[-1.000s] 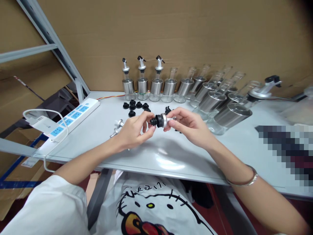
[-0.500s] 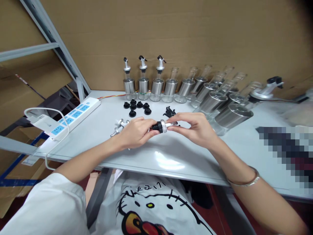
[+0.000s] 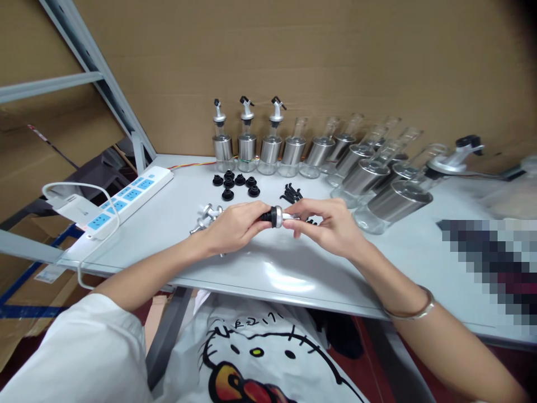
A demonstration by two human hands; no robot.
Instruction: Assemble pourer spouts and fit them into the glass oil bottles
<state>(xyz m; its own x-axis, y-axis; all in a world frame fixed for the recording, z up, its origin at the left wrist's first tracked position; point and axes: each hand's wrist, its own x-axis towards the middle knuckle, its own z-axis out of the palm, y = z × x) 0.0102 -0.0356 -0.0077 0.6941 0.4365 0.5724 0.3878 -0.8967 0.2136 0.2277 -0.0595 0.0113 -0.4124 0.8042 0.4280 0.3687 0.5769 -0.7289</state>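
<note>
Between my two hands a bottle pourer (image 3: 277, 216) lies sideways above the table. My left hand (image 3: 237, 225) is closed round its black ribbed stopper end. The fingers of my right hand (image 3: 325, 221) pinch its silver spout, and their grip hides most of the tip. Silver spout pieces (image 3: 206, 218) lie beside my left hand, partly covered by it. Behind the hands is a group of black rubber stoppers (image 3: 229, 182). Small black levers (image 3: 291, 193) sit in a pile just beyond my right hand.
Glass bottles with steel sleeves (image 3: 293, 148) stand along the back; three at the left and one at the right (image 3: 394, 198) carry pourers. A white power strip (image 3: 130, 196) with a plugged adapter lies at the left. Cardboard (image 3: 293, 56) walls the back.
My right hand has shifted slightly left along the spout, its fingers now nearer the silver collar. My left hand keeps its hold on the stopper end.
</note>
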